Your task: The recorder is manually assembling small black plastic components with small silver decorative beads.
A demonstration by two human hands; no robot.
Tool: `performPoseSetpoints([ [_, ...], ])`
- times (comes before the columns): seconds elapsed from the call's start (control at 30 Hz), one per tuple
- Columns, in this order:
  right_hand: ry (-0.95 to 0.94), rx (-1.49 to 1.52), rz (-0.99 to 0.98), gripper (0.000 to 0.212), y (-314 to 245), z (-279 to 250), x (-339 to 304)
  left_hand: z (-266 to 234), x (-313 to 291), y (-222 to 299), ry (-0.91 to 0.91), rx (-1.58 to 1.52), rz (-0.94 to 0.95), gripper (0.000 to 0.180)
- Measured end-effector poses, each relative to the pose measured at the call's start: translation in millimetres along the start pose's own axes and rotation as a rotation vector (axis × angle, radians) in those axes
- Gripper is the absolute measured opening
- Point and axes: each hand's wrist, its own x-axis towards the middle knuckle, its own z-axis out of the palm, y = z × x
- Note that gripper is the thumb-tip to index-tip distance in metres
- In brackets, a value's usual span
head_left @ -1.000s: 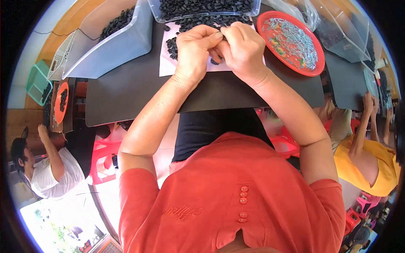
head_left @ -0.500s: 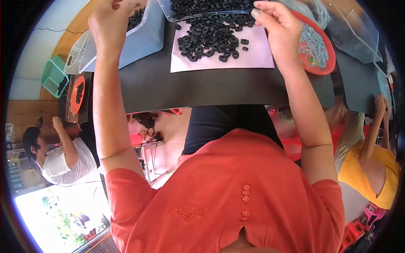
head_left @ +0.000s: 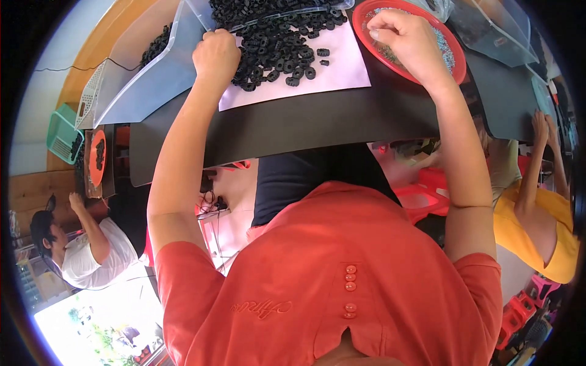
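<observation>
My left hand [head_left: 217, 58] is closed at the left edge of a pile of small black wheel-like parts [head_left: 284, 58], its knuckles up. The pile spreads over a pale pink sheet [head_left: 342, 70] on the dark table. Whatever its fingers hold is hidden. Over a round red tray [head_left: 459, 71] hangs my right hand [head_left: 406, 44], thumb and fingers drawn together. Small pale blue beads [head_left: 444, 50] lie in that tray. Anything in the right fingertips is too small to make out.
A clear tub [head_left: 143, 85] with black parts stands at the left; another clear container [head_left: 497, 36] is at the far right. A person in white [head_left: 101, 250] sits left, one in yellow [head_left: 537, 226] right. The dark table's edge [head_left: 317, 133] runs before me.
My left hand has come down from the tub at the left to the pile's edge. My right hand has moved from beside the pile to over the red tray. The view has shifted slightly.
</observation>
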Motion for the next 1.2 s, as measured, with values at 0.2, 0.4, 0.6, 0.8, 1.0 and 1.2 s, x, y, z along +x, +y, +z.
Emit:
performPoseSetpoints([
  [0.2, -0.031, -0.222, -0.121, 0.011, -19.4, -5.3, 1.7, 10.5, 14.7, -0.5, -0.088, -0.055, -0.068, 0.023],
  [0.4, -0.019, -0.377, 0.134, 0.011, 11.7, -31.3, 10.1, 7.1, 26.0, -0.9, -0.138, -0.1, -0.145, 0.025],
  [0.6, -0.144, -0.482, -0.108, 0.011, 46.9, -15.1, 10.8, 12.3, 20.9, -0.6, -0.117, -0.064, -0.142, 0.025],
  [0.8, -0.272, -0.543, -0.229, 0.01, 55.5, -1.5, 15.5, -17.2, -3.8, 10.5, -0.252, -1.099, -0.286, 0.019],
  [1.0, -0.185, -0.609, -0.239, 0.011, 62.5, 2.6, 12.7, -32.7, -25.0, 42.3, -0.646, -1.924, -0.298, 0.019],
  [1.2, -0.058, -0.441, -0.289, 0.006, 19.5, -12.0, 27.2, -43.4, -35.8, 64.6, -0.443, -1.893, -0.259, 0.018],
])
